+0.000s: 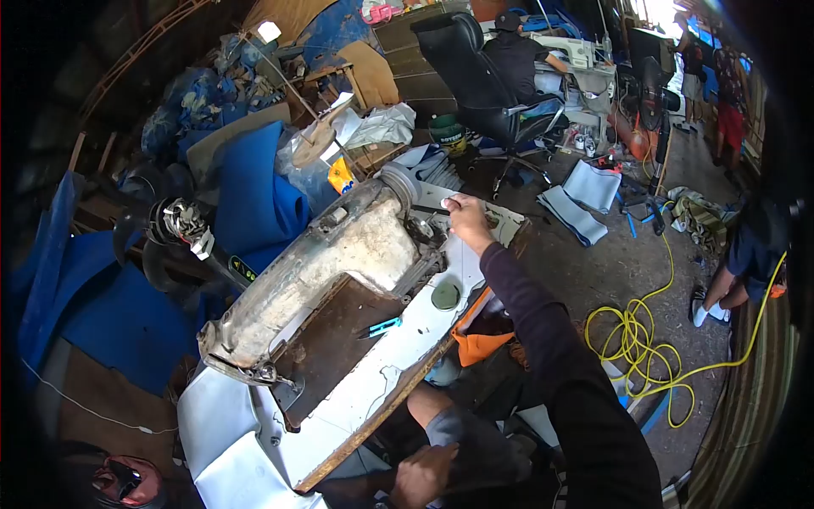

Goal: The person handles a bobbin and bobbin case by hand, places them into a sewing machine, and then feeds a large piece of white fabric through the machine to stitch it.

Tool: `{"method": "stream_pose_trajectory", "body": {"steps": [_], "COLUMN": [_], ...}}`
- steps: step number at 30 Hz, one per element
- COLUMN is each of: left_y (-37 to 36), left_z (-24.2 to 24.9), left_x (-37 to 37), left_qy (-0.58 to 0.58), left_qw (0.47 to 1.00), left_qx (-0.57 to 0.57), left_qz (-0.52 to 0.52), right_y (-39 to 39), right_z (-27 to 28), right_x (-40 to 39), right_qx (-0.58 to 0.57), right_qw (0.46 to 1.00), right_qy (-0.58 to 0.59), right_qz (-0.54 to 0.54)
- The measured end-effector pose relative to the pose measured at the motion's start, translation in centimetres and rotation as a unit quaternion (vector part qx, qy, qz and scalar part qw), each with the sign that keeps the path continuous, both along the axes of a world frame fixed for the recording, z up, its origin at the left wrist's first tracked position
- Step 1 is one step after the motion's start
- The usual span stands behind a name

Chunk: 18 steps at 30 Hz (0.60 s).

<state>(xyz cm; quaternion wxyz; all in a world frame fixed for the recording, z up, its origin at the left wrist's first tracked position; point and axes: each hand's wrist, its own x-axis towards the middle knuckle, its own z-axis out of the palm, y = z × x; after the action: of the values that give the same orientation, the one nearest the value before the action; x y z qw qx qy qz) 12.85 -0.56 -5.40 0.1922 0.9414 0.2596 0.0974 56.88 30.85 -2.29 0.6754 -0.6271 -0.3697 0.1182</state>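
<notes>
A worn, dirty sewing machine (pixel 314 263) lies along a white-topped table (pixel 390 360) with a wooden edge. My right hand (pixel 468 222) reaches to the table's far end, beside the machine's needle end. Its fingers are pressed together at a small pale bit that I cannot make out. Low in the view, my left hand (pixel 424 475) is curled closed near my knee, and whatever it may hold is hidden. Blue-handled thread snips (pixel 381 328) rest on the brown panel by the machine. Close to them on the tabletop sits a round dark green disc (pixel 445 295).
White sheet material (pixel 222 416) drapes at the table's near end. Orange cloth (pixel 482 346) hangs below its edge. Blue sheets (pixel 254 191) stand behind the machine. A yellow cord (pixel 640 360) coils on the floor at right. A seated person (pixel 513 64) works beyond a black chair (pixel 466 81).
</notes>
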Motion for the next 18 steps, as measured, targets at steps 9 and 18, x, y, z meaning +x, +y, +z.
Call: {"method": "stream_pose_trajectory", "body": {"steps": [9, 18], "left_y": [-1.5, -0.6], "left_z": [6.1, 4.0], "left_x": [-0.2, 0.7], "left_qy": [-0.078, -0.106], "left_qw": [0.995, 0.992], "left_qx": [-0.028, -0.043], "left_qz": [0.053, 0.056], "right_y": [-1.8, -2.3], "right_z": [1.6, 1.4], "right_x": [0.1, 0.9], "right_qx": [-0.061, -0.080], "right_qw": [0.990, 0.973], "right_qy": [-0.014, 0.051], "right_qz": [0.129, 0.210]}}
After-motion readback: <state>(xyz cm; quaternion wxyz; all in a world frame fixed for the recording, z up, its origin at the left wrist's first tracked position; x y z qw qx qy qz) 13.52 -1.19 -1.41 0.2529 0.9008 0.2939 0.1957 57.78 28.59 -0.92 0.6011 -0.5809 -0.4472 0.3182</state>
